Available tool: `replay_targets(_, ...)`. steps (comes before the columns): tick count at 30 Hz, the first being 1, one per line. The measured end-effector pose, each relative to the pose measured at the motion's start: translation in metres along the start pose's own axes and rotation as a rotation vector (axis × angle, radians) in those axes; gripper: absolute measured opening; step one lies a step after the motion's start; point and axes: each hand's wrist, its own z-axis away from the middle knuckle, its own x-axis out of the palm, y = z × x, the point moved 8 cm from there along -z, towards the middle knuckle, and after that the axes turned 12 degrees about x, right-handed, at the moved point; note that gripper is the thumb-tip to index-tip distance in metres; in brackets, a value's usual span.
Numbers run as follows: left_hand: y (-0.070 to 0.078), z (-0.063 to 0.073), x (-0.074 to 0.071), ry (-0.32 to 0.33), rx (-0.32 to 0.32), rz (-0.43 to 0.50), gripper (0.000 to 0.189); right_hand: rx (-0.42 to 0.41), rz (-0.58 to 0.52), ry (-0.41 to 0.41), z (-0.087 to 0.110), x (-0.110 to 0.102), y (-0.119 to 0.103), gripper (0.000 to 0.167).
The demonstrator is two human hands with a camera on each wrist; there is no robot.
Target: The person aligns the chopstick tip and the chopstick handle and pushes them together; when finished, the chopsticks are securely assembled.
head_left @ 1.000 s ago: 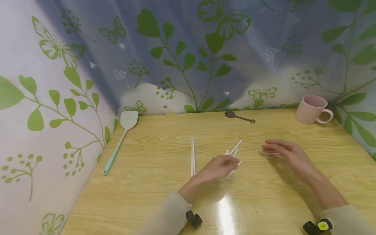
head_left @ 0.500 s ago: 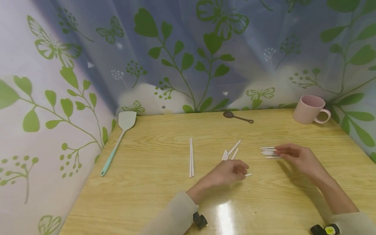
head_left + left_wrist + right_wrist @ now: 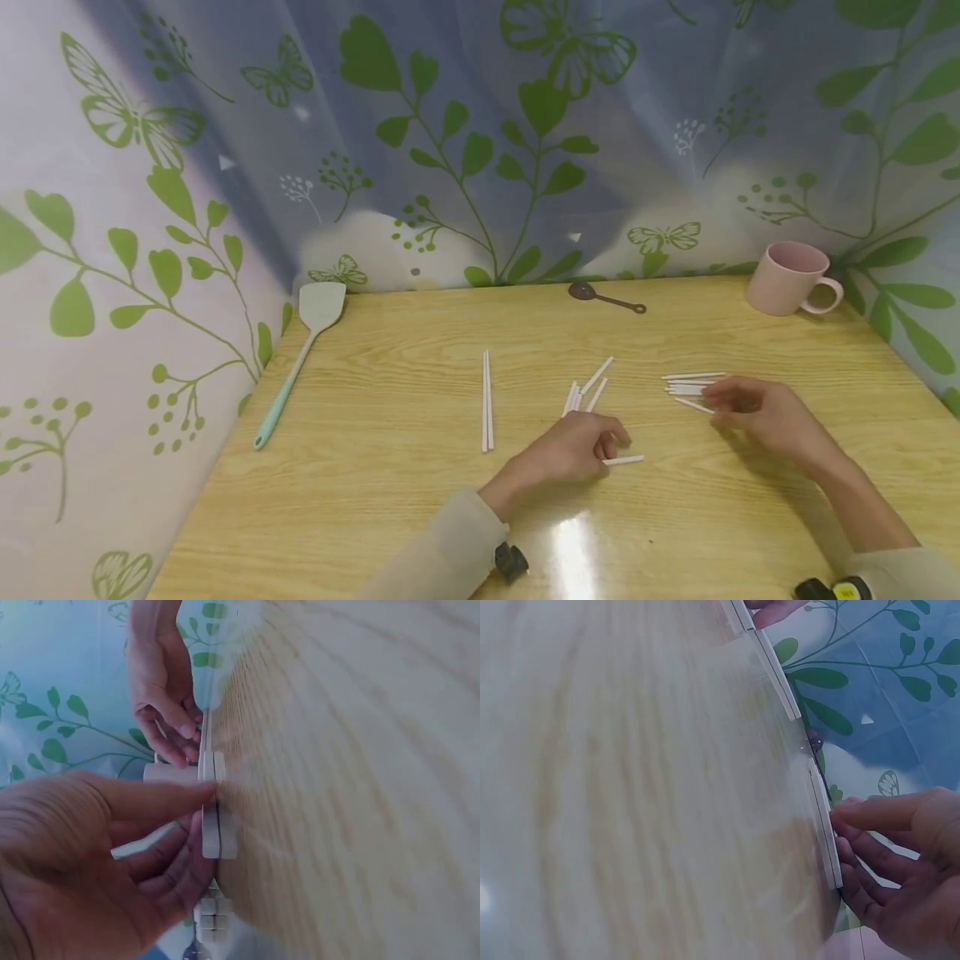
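Note:
My left hand (image 3: 581, 450) pinches a short white stick (image 3: 624, 460) low over the table; the left wrist view shows the thumb in front of the stick and the fingers behind it. Just beyond that hand several short white sticks (image 3: 596, 377) lie loosely at angles, partly hidden by it. To the right, my right hand (image 3: 772, 412) holds the near end of a tilted white stick (image 3: 693, 405) between thumb and fingers. Beside it, several more white sticks (image 3: 684, 388) lie nearly parallel, their right ends covered by the fingers.
Two long thin white sticks (image 3: 487, 400) lie side by side left of the hands. A spatula (image 3: 303, 358) with a green handle is at far left. A dark spoon (image 3: 607, 297) and a pink mug (image 3: 791, 279) stand at the back of the wooden table (image 3: 360, 500), before a patterned curtain.
My left hand has moved slightly right and nearer, turning its stick from slanted to nearly level. My right hand has come lower and right, and the front stick of its group has swung askew.

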Motion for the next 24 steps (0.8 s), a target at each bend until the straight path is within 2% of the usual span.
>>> replay_targets(4, 0.003, 0.002, -0.005, 0.005, -0.012, -0.133, 0.035, 0.008, 0.045, -0.045, 0.001, 0.006, -0.001, 0.033)
replay_targets(7, 0.004, 0.003, -0.007, 0.006, -0.03, -0.146, 0.03, -0.009, 0.065, -0.053, 0.002, 0.007, -0.003, 0.03)
replay_targets(12, 0.002, 0.006, -0.009, 0.024, -0.066, -0.068, 0.028, -0.057, 0.091, -0.038, 0.002, 0.009, -0.006, 0.02)
replay_targets(15, 0.003, 0.008, -0.013, 0.041, -0.064, -0.029, 0.03, -0.074, 0.098, -0.036, 0.003, 0.009, -0.007, 0.016)
replay_targets(21, 0.002, 0.01, -0.034, 0.115, -0.041, 0.06, 0.024, -0.063, 0.08, -0.041, 0.003, 0.01, -0.01, 0.015)
replay_targets(24, 0.0, 0.014, -0.046, 0.158, -0.043, 0.125, 0.02, -0.109, 0.058, -0.016, 0.004, 0.008, -0.018, 0.016)
